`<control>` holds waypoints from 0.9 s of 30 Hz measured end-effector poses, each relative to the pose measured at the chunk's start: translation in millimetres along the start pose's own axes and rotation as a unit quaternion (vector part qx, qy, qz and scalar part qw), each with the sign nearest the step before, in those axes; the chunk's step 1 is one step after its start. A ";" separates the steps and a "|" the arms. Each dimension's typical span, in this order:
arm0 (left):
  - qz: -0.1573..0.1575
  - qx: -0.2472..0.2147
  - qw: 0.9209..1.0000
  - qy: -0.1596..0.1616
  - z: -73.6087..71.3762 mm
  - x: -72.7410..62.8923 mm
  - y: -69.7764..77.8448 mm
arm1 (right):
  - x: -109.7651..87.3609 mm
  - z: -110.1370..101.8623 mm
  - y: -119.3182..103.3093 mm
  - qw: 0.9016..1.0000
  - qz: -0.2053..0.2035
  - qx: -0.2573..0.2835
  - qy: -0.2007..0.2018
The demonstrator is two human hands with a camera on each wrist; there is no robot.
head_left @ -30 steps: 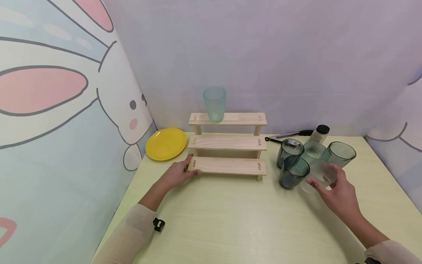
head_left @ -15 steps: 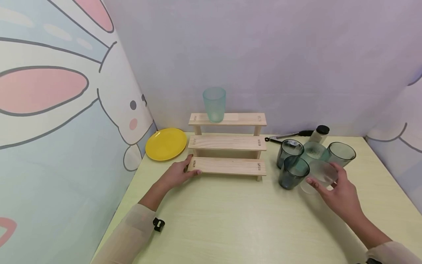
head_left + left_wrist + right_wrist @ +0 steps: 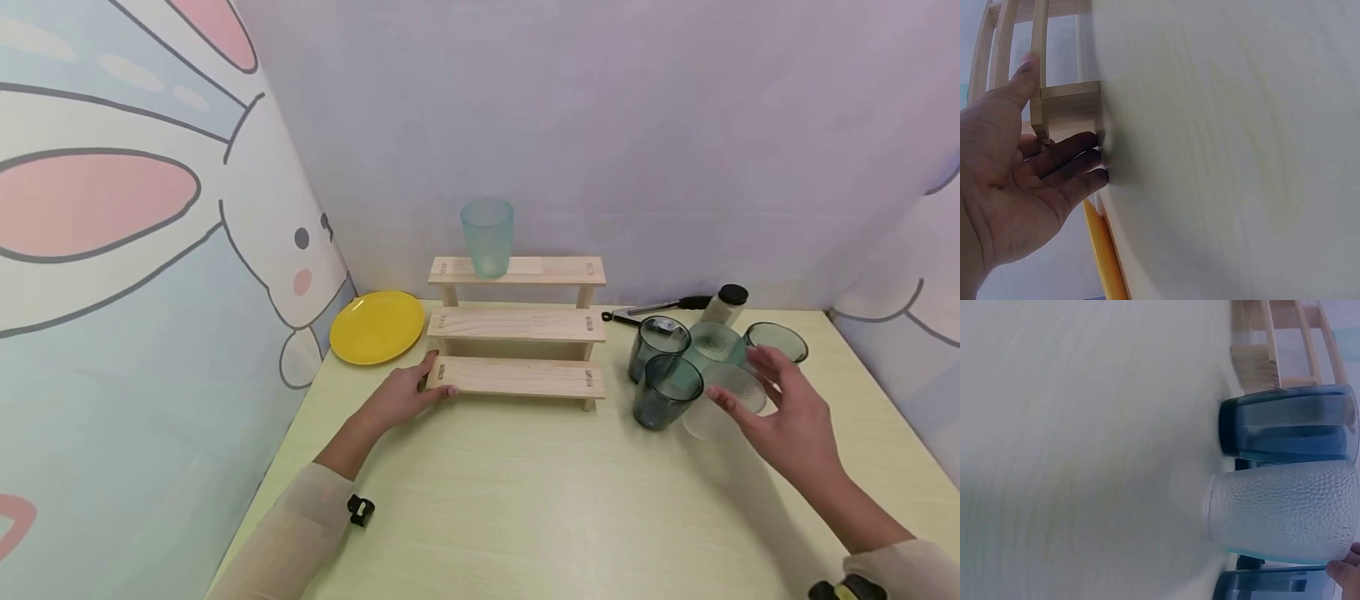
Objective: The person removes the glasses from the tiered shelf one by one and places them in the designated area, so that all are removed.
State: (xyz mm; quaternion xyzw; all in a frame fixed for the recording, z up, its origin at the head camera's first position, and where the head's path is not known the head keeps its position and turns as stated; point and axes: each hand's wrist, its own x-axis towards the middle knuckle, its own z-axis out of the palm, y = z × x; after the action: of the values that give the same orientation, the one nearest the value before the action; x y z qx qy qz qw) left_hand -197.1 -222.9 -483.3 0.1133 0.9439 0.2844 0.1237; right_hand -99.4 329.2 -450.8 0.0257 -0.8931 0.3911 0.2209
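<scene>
A three-step wooden rack [image 3: 517, 377] stands by the back wall. My left hand [image 3: 396, 398] holds the left end of its lowest step, thumb along the front edge, as the left wrist view shows too. A frosted aqua cup [image 3: 489, 242] is upright on the top step. My right hand [image 3: 797, 421] is at the right side of a clear textured cup [image 3: 1282, 512], its fingers spread near the rim. In the right wrist view only fingertips [image 3: 1344, 575] show at that rim; whether they touch it is unclear. The clear cup stands upright on the table.
Two dark tinted glasses [image 3: 663, 400] stand left of the clear cup. Behind it are a greenish cup [image 3: 716, 340] and another tinted glass [image 3: 778, 337]. A black-capped jar [image 3: 726, 304] and a black-handled utensil [image 3: 660, 307] lie farther back. A yellow plate [image 3: 377, 327] is left of the rack.
The right hand has loosened from the clear cup and shifted slightly right, its fingers spreading. The cup stays put. My left hand keeps its place on the rack.
</scene>
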 end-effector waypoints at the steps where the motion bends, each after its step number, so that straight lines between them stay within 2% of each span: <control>1: 0.001 0.000 1.000 0.000 0.2 0.1 -0.3 | 2.3 -0.4 -1.9 1.000 -0.003 0.000 0.001; 8: 0.001 -0.001 1.000 -0.004 0.8 1.1 -2.0 | 20.3 -1.1 -18.9 1.000 -0.014 -0.008 0.003; 13: 0.000 -0.003 1.000 -0.004 1.4 1.6 -2.5 | 36.1 3.0 -33.9 0.999 -0.036 -0.008 0.003; 16: 0.003 -0.004 1.000 -0.004 1.7 2.0 -3.1 | 46.4 5.8 -42.5 0.999 -0.042 -0.010 -0.005; 23: 0.008 -0.002 1.000 0.000 0.2 2.1 -2.7 | 68.1 12.5 -61.3 0.997 -0.030 -0.055 -0.045; 27: 0.009 0.002 1.000 -0.001 -0.2 2.7 -2.3 | 80.0 17.0 -72.8 0.996 -0.037 -0.052 -0.063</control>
State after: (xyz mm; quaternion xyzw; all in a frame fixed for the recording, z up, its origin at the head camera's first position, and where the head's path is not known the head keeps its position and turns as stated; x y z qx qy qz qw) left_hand -200.0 -224.1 -484.9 0.1227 0.9433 0.2833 0.1219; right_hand -161.9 276.8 -377.7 0.0719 -0.9225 0.3337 0.1799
